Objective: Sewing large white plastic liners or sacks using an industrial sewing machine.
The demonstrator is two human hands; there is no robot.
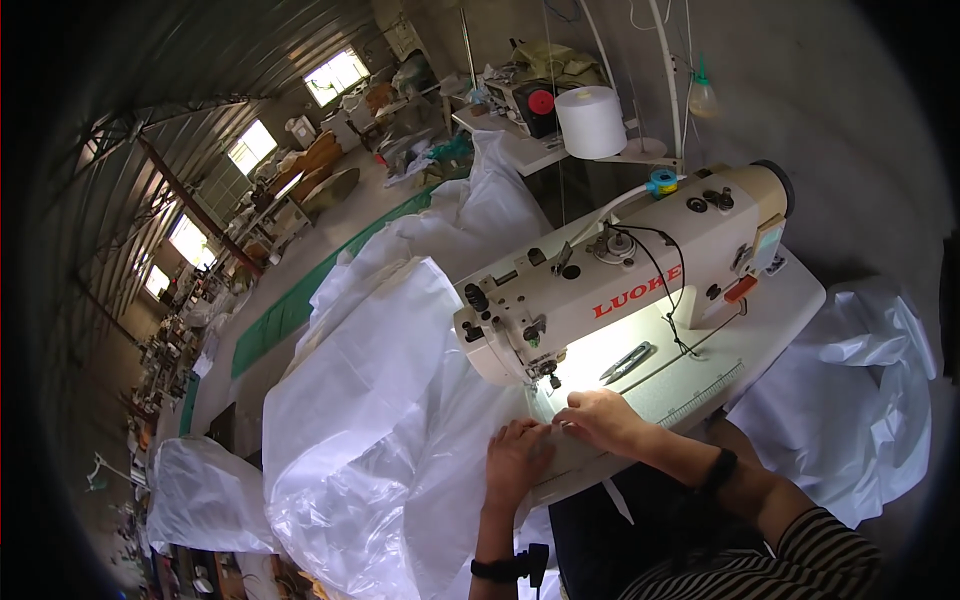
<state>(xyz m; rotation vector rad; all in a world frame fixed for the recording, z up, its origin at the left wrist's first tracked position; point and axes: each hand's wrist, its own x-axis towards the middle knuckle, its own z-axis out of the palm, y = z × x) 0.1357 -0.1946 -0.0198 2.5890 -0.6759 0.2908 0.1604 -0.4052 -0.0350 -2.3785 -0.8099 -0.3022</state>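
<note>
A white sewing machine (pixel 640 290) stands before me, its lamp lighting the bed under the needle. A large white, slightly sheer sheet (pixel 370 410) runs from the bed's left end down over the side. Just in front of the needle, my hands almost meet at the bed's near edge. My left hand (pixel 516 462) has bent fingers closed on the sheet's edge. My right hand (pixel 600 420) pinches the edge beside it, thumb and fingers together; the exact grip is partly hidden. Thread snips (pixel 628 362) lie on the bed beyond the right hand.
Another white sheet (pixel 850 400) hangs at the right of the machine. Behind stands a large cone of white thread (pixel 592 122), with a small oil bottle (pixel 703 97) hanging on the wall. A long table with a green strip (pixel 300 312) stretches away at left. A dark cord dangles from the machine.
</note>
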